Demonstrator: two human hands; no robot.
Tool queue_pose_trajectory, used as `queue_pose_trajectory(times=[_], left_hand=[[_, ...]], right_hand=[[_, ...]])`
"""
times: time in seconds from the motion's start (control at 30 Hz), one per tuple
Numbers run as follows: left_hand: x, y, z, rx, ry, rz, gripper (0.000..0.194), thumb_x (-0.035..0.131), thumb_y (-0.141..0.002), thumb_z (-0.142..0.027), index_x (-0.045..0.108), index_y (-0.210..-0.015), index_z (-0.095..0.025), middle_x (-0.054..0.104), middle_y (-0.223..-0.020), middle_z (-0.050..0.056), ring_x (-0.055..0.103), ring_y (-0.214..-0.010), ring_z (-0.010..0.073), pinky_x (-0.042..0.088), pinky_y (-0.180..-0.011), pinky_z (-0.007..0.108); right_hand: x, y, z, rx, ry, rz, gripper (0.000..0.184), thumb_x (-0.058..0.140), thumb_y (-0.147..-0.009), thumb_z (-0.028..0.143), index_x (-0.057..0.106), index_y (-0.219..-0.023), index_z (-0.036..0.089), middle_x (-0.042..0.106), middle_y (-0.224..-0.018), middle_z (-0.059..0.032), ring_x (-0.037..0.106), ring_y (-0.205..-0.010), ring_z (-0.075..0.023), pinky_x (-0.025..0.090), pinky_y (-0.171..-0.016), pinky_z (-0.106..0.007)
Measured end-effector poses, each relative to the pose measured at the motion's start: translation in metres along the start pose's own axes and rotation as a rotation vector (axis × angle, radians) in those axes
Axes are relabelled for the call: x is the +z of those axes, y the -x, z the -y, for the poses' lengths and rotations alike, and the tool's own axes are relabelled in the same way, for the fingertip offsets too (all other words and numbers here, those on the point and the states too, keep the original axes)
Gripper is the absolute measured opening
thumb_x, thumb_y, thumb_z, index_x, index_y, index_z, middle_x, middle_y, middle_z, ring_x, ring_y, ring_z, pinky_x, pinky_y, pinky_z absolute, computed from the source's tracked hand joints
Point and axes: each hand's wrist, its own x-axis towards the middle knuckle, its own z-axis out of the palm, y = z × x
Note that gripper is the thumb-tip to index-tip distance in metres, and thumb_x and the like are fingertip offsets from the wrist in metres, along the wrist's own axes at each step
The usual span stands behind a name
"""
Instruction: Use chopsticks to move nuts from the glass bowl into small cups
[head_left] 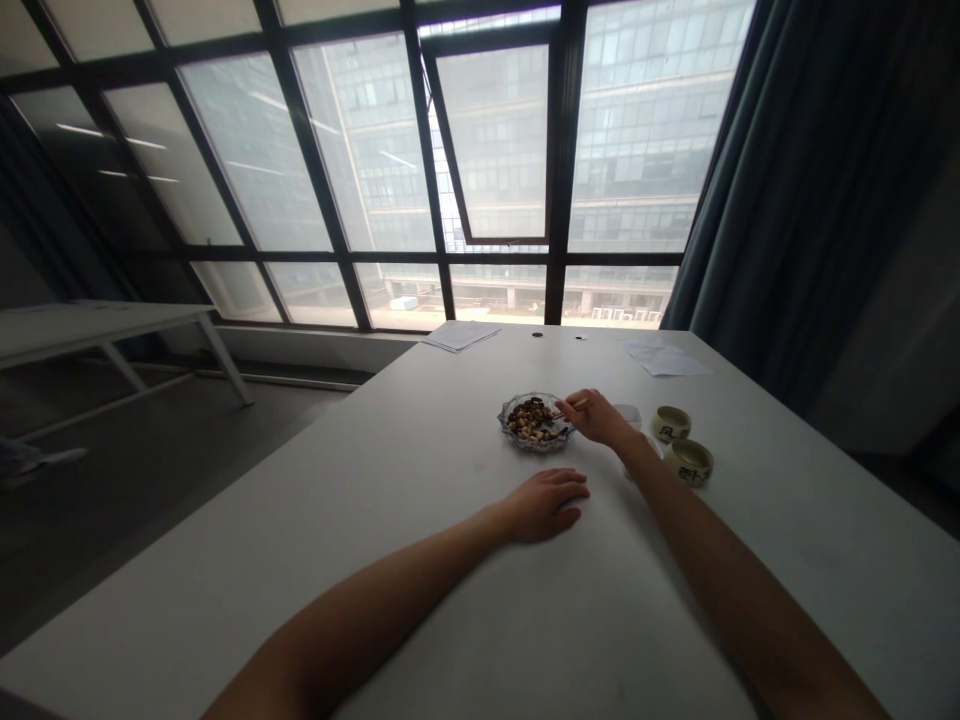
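A clear glass bowl [509, 436] with a wavy rim stands on the white table, holding a mix of dark and pale nuts or beans [534, 416]. My right hand [596, 418] is at the bowl's right rim, closed around thin light-coloured chopsticks [582, 405]; their tips reach in over the mix. Whether a piece is between the tips is too small to see. My left hand [546, 504] lies flat on the tabletop in front of the bowl, fingers stretched and nothing in it. Beside my right wrist are two cream cups with dark characters, a rear cup [670, 424] and a nearer cup [690, 463].
Clear plastic containers [628, 412] are partly hidden behind my right forearm. Papers [461, 336] lie at the table's far left, more sheets [664, 358] at the far right. Large windows [491, 140] and a dark blue curtain [780, 200] stand beyond. Another white table [97, 325] is at left.
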Motion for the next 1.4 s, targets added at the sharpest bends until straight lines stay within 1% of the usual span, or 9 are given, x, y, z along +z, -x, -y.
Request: queue_pose_trajectory(times=[0.23, 0.5, 0.67, 0.83, 0.93, 1.03, 1.17, 1.3, 1.4], left_hand=[[0.000, 0.000, 0.000, -0.007, -0.006, 0.004, 0.037, 0.060, -0.096, -0.028, 0.062, -0.133, -0.023, 0.057, -0.148, 0.009, 0.052, -0.138, 0.0266, 0.038, -0.120, 0.040], [0.001, 0.000, 0.001, -0.010, -0.002, 0.008, 0.037, 0.060, -0.096, -0.028, 0.062, -0.133, -0.022, 0.057, -0.149, 0.009, 0.051, -0.140, 0.0273, 0.037, -0.120, 0.041], [0.000, 0.000, 0.000, -0.009, -0.001, 0.009, 0.036, 0.059, -0.096, -0.028, 0.063, -0.132, -0.022, 0.057, -0.148, 0.009, 0.051, -0.139, 0.0270, 0.037, -0.120, 0.041], [-0.001, -0.001, -0.001, -0.011, -0.002, 0.008, 0.036, 0.060, -0.096, -0.027, 0.063, -0.131, -0.022, 0.058, -0.147, 0.010, 0.052, -0.138, 0.0268, 0.038, -0.120, 0.040], [-0.001, -0.001, -0.001, -0.013, -0.002, 0.009, 0.036, 0.060, -0.096, -0.028, 0.063, -0.131, -0.022, 0.058, -0.147, 0.010, 0.052, -0.138, 0.0268, 0.038, -0.120, 0.040], [0.000, -0.001, 0.000, -0.015, -0.002, 0.012, 0.036, 0.060, -0.096, -0.028, 0.063, -0.131, -0.021, 0.058, -0.147, 0.010, 0.052, -0.138, 0.0270, 0.038, -0.120, 0.040], [0.001, -0.001, 0.001, -0.020, 0.000, 0.015, 0.037, 0.061, -0.096, -0.028, 0.063, -0.132, -0.022, 0.058, -0.147, 0.010, 0.052, -0.139, 0.0267, 0.038, -0.120, 0.040], [0.001, -0.001, 0.001, -0.027, 0.001, 0.020, 0.038, 0.061, -0.096, -0.028, 0.062, -0.133, -0.023, 0.057, -0.148, 0.009, 0.051, -0.139, 0.0273, 0.038, -0.120, 0.041], [0.000, -0.001, 0.001, -0.025, 0.004, 0.026, 0.038, 0.061, -0.096, -0.028, 0.062, -0.134, -0.023, 0.057, -0.148, 0.009, 0.050, -0.140, 0.0270, 0.038, -0.120, 0.041]], right_hand=[[0.001, 0.000, -0.007, 0.018, -0.114, 0.028, 0.043, 0.064, -0.089, 0.050, 0.060, -0.058, 0.020, 0.068, -0.056, -0.0066, 0.073, -0.062, -0.0242, 0.046, -0.050, -0.025], [0.006, -0.001, -0.013, 0.052, -0.208, 0.013, 0.048, 0.064, -0.089, 0.055, 0.057, -0.056, 0.020, 0.068, -0.055, -0.0070, 0.077, -0.068, -0.0278, 0.051, -0.049, -0.025], [0.014, -0.004, -0.019, 0.044, -0.222, -0.081, 0.051, 0.061, -0.091, 0.058, 0.061, -0.057, 0.020, 0.072, -0.059, -0.0103, 0.076, -0.063, -0.0267, 0.052, -0.048, -0.026], [0.023, -0.012, -0.030, 0.184, -0.297, -0.225, 0.049, 0.063, -0.091, 0.057, 0.064, -0.060, 0.019, 0.070, -0.057, -0.0105, 0.075, -0.059, -0.0267, 0.055, -0.046, -0.028], [0.018, -0.014, -0.026, 0.257, -0.348, -0.249, 0.047, 0.062, -0.094, 0.052, 0.064, -0.060, 0.019, 0.071, -0.057, -0.0106, 0.075, -0.056, -0.0255, 0.060, -0.049, -0.030], [0.002, -0.015, -0.010, 0.342, -0.431, -0.273, 0.042, 0.066, -0.094, 0.042, 0.065, -0.060, 0.018, 0.072, -0.059, -0.0105, 0.074, -0.055, -0.0239, 0.063, -0.052, -0.029], [-0.030, -0.010, 0.023, 0.411, -0.491, -0.330, 0.038, 0.067, -0.095, 0.032, 0.065, -0.061, 0.016, 0.074, -0.064, -0.0115, 0.074, -0.055, -0.0220, 0.065, -0.056, -0.028], [-0.078, 0.008, 0.052, 0.438, -0.357, -0.345, 0.032, 0.068, -0.095, 0.032, 0.067, -0.068, 0.015, 0.075, -0.069, -0.0130, 0.075, -0.057, -0.0225, 0.066, -0.058, -0.029], [-0.123, 0.031, 0.059, 0.458, -0.236, -0.435, 0.029, 0.068, -0.095, 0.034, 0.068, -0.073, 0.016, 0.076, -0.074, -0.0134, 0.077, -0.061, -0.0233, 0.066, -0.059, -0.030]])
